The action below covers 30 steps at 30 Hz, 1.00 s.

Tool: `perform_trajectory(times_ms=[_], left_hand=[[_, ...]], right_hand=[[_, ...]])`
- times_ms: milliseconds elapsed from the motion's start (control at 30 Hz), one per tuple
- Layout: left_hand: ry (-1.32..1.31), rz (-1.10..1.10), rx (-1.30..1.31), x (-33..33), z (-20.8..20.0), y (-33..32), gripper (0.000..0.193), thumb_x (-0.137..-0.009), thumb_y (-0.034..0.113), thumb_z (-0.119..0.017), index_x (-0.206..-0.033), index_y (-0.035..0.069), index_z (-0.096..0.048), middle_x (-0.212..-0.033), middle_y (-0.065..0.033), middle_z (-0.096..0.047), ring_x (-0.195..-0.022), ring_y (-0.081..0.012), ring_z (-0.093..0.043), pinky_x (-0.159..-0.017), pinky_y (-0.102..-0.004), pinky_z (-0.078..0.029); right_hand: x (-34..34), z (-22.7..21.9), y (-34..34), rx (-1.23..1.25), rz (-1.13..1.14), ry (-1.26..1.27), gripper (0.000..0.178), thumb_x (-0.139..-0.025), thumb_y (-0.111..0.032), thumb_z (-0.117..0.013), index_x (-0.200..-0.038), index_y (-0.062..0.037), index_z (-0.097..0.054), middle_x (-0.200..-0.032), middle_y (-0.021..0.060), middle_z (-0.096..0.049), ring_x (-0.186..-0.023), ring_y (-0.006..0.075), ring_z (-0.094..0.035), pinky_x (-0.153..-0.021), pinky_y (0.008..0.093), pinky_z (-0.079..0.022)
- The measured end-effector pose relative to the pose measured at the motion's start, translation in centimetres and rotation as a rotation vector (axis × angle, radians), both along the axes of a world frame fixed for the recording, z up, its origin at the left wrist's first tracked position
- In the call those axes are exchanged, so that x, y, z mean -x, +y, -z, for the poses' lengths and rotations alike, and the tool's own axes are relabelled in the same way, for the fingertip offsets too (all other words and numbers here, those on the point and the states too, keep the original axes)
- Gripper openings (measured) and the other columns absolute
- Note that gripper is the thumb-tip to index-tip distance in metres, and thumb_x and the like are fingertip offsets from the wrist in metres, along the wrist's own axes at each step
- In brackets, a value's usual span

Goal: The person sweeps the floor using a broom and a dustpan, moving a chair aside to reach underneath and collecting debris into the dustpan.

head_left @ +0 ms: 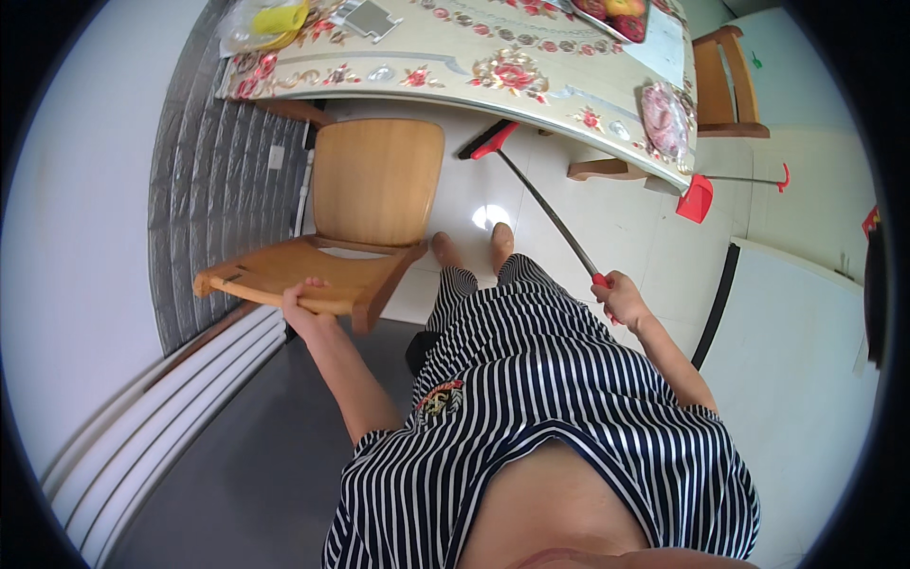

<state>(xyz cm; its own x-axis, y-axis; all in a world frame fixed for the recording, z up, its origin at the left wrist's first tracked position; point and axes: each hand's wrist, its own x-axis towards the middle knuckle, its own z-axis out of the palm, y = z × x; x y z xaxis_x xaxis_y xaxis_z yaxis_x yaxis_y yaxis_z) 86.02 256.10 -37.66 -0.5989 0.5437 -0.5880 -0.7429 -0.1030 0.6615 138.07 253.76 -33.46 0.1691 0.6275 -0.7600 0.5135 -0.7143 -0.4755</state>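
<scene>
My left hand (307,302) grips the top of the backrest of a wooden chair (379,180), which stands at the left by the table's near edge. In my right hand (621,299) is the red-ended handle of a broom (552,211). Its grey pole slants away to the left, and the red head with dark bristles rests on the floor under the table's edge. Fingers of both hands are wrapped closed.
A table with a flowered cloth (559,90) spans the far side, bearing a fruit tray (621,14) and a pink bag (664,119). A red dustpan (697,199) lies beyond its right corner. White radiator pipes (180,417) run along the left wall; another chair (728,85) stands far right.
</scene>
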Motion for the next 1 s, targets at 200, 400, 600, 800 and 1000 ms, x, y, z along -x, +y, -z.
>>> perform_trajectory(times_ms=[200,400,600,800,1000], left_hand=[[-0.073,-0.041,0.055,0.4,-0.9,-9.3,0.038,-0.067,0.008,-0.053,-0.104,0.0,-0.048,-0.085,-0.0115,-0.053,-0.078,-0.0242,-0.053,-0.074,-0.0381,-0.046],[-0.081,-0.072,0.143,0.2,-2.1,-15.6,0.047,-0.065,0.008,-0.053,-0.11,-0.002,-0.047,-0.092,-0.0118,-0.054,-0.082,-0.0251,-0.054,-0.08,-0.0377,-0.047],[-0.131,-0.149,0.335,-0.3,-2.5,-18.2,0.04,-0.069,0.007,-0.049,-0.106,-0.007,-0.05,-0.098,-0.0129,-0.054,-0.09,-0.0253,-0.054,-0.086,-0.038,-0.047],[-0.219,-0.154,0.294,-0.3,-2.0,-19.3,0.041,-0.071,0.009,-0.049,-0.107,-0.009,-0.05,-0.099,-0.0139,-0.053,-0.092,-0.0257,-0.054,-0.088,-0.0378,-0.047],[-0.218,-0.208,0.292,-0.3,-1.4,-19.8,0.042,-0.071,0.01,-0.048,-0.109,-0.008,-0.05,-0.101,-0.0141,-0.053,-0.093,-0.0253,-0.054,-0.089,-0.0377,-0.047]], right_hand=[[4.6,0.4,5.2,-0.045,-0.113,0.009,0.025,-0.086,-0.017,-0.059,-0.095,0.0054,-0.053,-0.067,0.0078,-0.056,-0.042,0.0128,-0.049,-0.033,0.0282,-0.04],[11.4,-1.2,13.1,-0.032,-0.352,0.079,0.025,-0.085,-0.019,-0.058,-0.092,0.0054,-0.056,-0.069,0.01,-0.058,-0.043,0.0136,-0.051,-0.033,0.0294,-0.041],[20.4,1.5,21.3,-0.071,-0.788,-0.024,0.035,-0.085,-0.028,-0.056,-0.085,0.0075,-0.06,-0.064,0.0116,-0.06,-0.049,0.02,-0.059,-0.041,0.0326,-0.049],[29.5,8.5,25.2,-0.126,-1.046,-0.119,0.031,-0.087,-0.028,-0.054,-0.097,0.0003,-0.063,-0.085,0.0159,-0.067,-0.067,0.0253,-0.066,-0.064,0.0374,-0.055],[20.6,14.4,25.9,-0.35,-1.227,-0.417,0.033,-0.088,-0.026,-0.054,-0.12,-0.0213,-0.061,-0.11,0.0136,-0.066,-0.1,0.033,-0.063,-0.085,0.0453,-0.05]])
